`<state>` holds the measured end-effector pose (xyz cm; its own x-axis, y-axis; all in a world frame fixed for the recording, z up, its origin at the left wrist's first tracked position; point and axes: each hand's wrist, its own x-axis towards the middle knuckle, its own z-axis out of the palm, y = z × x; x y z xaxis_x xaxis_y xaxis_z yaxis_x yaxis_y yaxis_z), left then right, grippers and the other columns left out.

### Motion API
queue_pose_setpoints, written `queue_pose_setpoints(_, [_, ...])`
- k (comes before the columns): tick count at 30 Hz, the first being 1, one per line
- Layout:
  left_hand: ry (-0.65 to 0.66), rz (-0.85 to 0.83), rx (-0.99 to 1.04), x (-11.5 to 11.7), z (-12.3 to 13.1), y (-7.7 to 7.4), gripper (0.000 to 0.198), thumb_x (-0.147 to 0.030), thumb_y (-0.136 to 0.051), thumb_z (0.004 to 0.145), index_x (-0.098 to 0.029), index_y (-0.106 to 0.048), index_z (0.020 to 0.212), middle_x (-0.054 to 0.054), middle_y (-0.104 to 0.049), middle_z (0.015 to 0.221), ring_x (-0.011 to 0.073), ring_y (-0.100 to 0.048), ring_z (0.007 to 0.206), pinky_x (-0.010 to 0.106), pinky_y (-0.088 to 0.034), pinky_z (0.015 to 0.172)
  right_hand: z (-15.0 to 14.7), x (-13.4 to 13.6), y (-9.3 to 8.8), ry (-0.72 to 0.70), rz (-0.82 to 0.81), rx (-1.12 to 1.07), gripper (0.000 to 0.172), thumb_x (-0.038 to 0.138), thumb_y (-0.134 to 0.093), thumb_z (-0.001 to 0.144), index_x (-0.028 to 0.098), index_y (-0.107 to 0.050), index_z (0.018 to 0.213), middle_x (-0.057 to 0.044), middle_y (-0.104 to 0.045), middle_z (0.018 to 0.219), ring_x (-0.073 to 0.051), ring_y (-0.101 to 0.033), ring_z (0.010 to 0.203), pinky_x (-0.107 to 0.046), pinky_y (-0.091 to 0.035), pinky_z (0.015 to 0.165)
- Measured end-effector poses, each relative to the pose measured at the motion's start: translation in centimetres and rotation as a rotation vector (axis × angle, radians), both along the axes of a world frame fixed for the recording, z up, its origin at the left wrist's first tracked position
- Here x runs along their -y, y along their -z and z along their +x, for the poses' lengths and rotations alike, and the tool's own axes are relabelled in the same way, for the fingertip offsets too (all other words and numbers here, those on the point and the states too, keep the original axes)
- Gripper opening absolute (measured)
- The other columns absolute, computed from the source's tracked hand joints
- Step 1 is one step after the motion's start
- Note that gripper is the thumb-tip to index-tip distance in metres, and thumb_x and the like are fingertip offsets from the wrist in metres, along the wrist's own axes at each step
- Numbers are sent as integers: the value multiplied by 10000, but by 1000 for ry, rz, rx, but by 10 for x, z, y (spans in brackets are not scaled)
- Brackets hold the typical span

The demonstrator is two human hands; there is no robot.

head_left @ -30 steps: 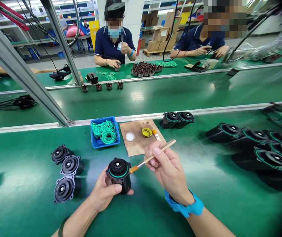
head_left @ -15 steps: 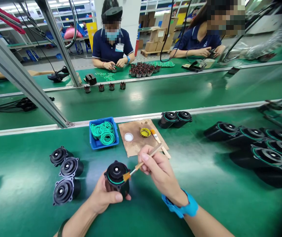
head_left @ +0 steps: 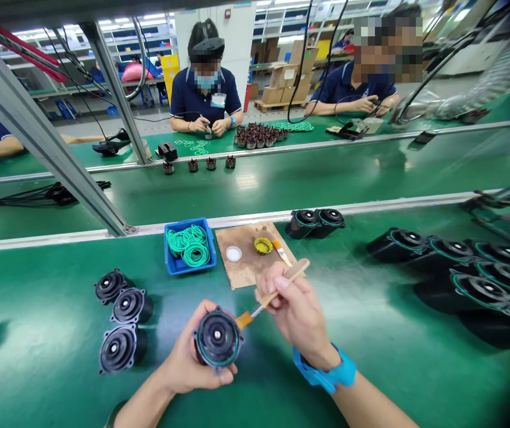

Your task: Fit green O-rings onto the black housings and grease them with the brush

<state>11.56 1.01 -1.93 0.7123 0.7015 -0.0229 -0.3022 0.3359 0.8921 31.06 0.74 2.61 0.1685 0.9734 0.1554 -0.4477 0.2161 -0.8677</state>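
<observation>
My left hand is wrapped round a black motor housing, its round top tilted toward me. A green rubber ring lies round the rim of that top. In my right hand is a paintbrush with a wooden handle, held between thumb and fingers. Its orange bristles meet the housing's upper right edge; whether they press on the ring I cannot tell. Beyond the right hand, a yellow cap of yellowish stuff and a second brush rest on a brown cardboard sheet.
A blue bin holds green rings. Black housings stand at the left; several ringed housings stand at the right, and two more behind the cardboard. A metal post slants up on the left. Co-workers sit across the conveyor.
The housing has come slightly lower and tipped, so its top faces me more. The brush has shifted from the front right of the ring to the upper right edge, its handle swung rightward.
</observation>
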Motion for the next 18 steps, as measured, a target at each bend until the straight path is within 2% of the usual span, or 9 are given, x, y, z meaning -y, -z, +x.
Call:
queue_pose_setpoints(3, [-14, 99, -23, 0, -2, 0, 638, -179, -850, 602, -247, -457, 1100, 96, -535, 1171, 205, -584, 940, 273, -554, 696, 4, -2, -7, -45, -10, -200, 292, 399, -609, 835, 208, -485, 652, 71, -293, 532, -95, -211, 459, -198, -238, 412])
queue_pose_setpoints(6, [-22, 191, -47, 0, -3, 2, 668, -119, -830, 569, -247, -484, 1126, 100, -507, 1210, 266, -525, 1096, 308, -528, 798, 8, -3, -14, -47, -10, -270, 276, 387, -605, 819, 207, -501, 638, 68, -285, 521, -97, -202, 454, -194, -270, 406])
queue_pose_setpoints(11, [-37, 279, -64, -1, -2, 3, 656, -132, -817, 580, -265, -498, 1138, 87, -475, 1223, 284, -494, 1148, 382, -452, 930, 13, -1, -23, -6, 1, -259, 222, 370, -604, 811, 211, -546, 667, 51, -332, 537, -101, -251, 464, -176, -313, 397])
queue_pose_setpoints(18, [-66, 376, -87, -4, -1, 0, 622, -217, -831, 610, -233, -519, 1148, 110, -494, 1174, 310, -491, 1149, 422, -373, 983, 18, 0, -27, 114, 2, -209, 182, 364, -642, 761, 218, -600, 662, 33, -369, 556, -112, -307, 482, -181, -338, 376])
